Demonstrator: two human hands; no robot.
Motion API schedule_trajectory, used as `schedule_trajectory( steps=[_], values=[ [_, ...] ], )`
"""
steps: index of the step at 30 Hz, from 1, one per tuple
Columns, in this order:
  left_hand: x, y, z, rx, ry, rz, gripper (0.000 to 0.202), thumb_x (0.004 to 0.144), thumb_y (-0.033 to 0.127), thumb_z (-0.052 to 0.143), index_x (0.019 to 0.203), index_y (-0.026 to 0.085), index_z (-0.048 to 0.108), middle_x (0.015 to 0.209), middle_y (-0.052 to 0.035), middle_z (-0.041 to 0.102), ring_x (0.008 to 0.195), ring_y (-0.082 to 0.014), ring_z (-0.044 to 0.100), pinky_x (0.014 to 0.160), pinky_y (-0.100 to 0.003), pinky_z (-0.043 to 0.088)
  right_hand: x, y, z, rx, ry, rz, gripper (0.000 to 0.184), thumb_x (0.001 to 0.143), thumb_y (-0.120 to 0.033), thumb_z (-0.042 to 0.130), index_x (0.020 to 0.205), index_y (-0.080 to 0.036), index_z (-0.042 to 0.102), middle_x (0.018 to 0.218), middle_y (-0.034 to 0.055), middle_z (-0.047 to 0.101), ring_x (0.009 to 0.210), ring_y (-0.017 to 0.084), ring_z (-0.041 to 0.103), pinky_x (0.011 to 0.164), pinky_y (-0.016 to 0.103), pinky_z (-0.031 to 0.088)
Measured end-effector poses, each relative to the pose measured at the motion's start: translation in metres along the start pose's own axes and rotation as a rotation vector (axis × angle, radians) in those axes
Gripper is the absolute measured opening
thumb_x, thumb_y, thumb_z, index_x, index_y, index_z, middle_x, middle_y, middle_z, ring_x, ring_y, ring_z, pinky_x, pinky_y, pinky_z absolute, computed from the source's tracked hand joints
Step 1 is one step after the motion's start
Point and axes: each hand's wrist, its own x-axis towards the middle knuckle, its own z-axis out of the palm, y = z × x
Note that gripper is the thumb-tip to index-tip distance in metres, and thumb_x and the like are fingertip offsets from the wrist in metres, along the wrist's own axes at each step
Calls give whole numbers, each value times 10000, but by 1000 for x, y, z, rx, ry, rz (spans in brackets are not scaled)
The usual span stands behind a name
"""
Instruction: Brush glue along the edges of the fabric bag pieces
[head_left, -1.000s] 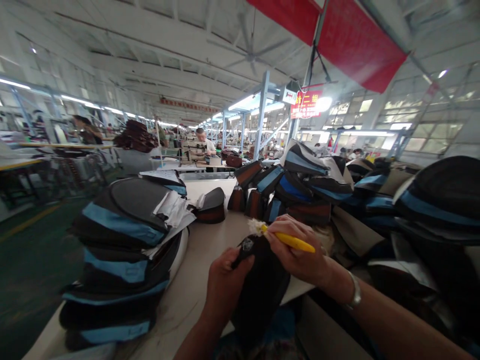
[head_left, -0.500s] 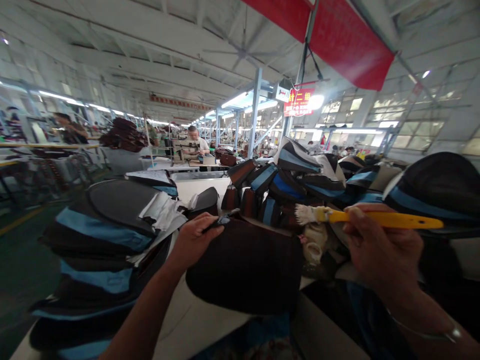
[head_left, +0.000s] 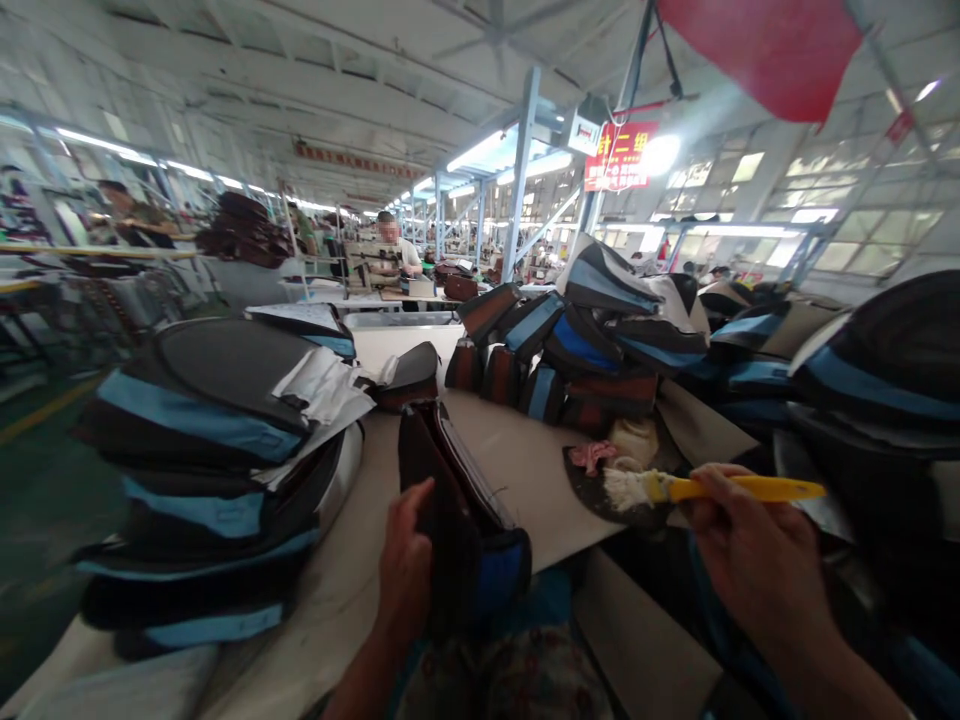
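While the left hand clasps a dark bag panel by its near edge, thumb wrapped over the rim, the piece stands on end at the front of the pale worktop. It looks like padded fabric with a blue band low on its side and a piped seam along the top: light, and probably floppy unless gripped along a seam or edge, where it seems stiffest. The right hand is closed around the yellow handle of a brush, whose whitish bristles rest over a dark, flat, rounded scrap. Stacks of black-and-blue panels sit to the left and behind, soft and slumping.
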Motion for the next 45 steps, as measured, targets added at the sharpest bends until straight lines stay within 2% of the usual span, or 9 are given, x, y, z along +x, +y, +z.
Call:
schedule_trajectory(
  steps=[2, 5, 11, 15, 19, 27, 35, 39, 45],
  values=[
    [-38, 14, 6, 20, -84, 73, 801, 847, 764, 334, 1408, 204, 447, 1360, -139, 452, 1250, -316, 476, 1021, -474, 443, -4, 3, 8, 93, 29, 100, 276, 680, -326, 851, 822, -174, 669, 719, -24, 570, 595, 61, 515, 554, 104, 496],
    [-59, 29, 19, 121, -113, 21, 692, 816, 602, 600, 1373, 204, 504, 1282, -138, 490, 1183, -302, 519, 979, -450, 478, -15, 7, 24, 124, -31, 153, 301, 667, -324, 862, 835, -172, 664, 725, -27, 580, 592, 55, 498, 547, 92, 464],
    [-18, 60, 28, -182, -221, -104, 245, 916, 353, 543, 1045, 187, 668, 944, -48, 569, 874, -171, 591, 802, -280, 499, -40, 14, 66, -142, -347, -181, 145, 880, -325, 689, 877, -189, 641, 644, -36, 542, 583, 91, 487, 575, 187, 430],
    [-5, 79, 20, -323, -280, -90, 209, 920, 342, 551, 855, 170, 649, 887, -32, 545, 831, -155, 554, 772, -253, 461, -35, 14, 95, -294, -669, -414, 92, 941, -274, 590, 886, -203, 613, 716, -22, 571, 645, 121, 536, 620, 247, 430],
    [-2, 84, 7, -352, -292, -116, 256, 922, 355, 557, 756, 167, 610, 821, -13, 508, 789, -147, 514, 718, -235, 418, -11, 3, 94, -570, -900, -589, 121, 949, -253, 558, 852, -197, 604, 780, 1, 595, 718, 145, 563, 698, 296, 419],
    [7, 86, -2, -403, -338, -163, 273, 907, 370, 580, 723, 170, 593, 782, 7, 462, 761, -143, 467, 693, -231, 380, -6, -15, 84, -584, -950, -763, 33, 947, -206, 563, 945, -221, 593, 867, 4, 627, 776, 153, 583, 734, 309, 418],
    [7, 85, -3, -398, -366, -144, 263, 909, 378, 577, 753, 170, 617, 797, 1, 471, 763, -143, 477, 691, -230, 392, 0, -18, 78, -611, -931, -692, 32, 942, -229, 568, 917, -217, 586, 854, 17, 619, 762, 162, 581, 730, 326, 429],
    [7, 90, -1, -340, -384, -115, 247, 922, 365, 548, 803, 172, 645, 825, -14, 503, 783, -148, 516, 706, -232, 422, -3, -16, 85, -594, -1060, -673, 38, 946, -232, 562, 927, -217, 592, 842, 7, 613, 774, 155, 586, 725, 308, 431],
    [2, 88, 7, -128, -347, 72, 217, 954, 292, 483, 1000, 192, 670, 865, -36, 564, 769, -132, 580, 701, -224, 467, -7, -21, 93, -614, -964, -612, 116, 958, -281, 537, 883, -207, 588, 854, 27, 624, 793, 172, 588, 724, 310, 432]
  ],
)
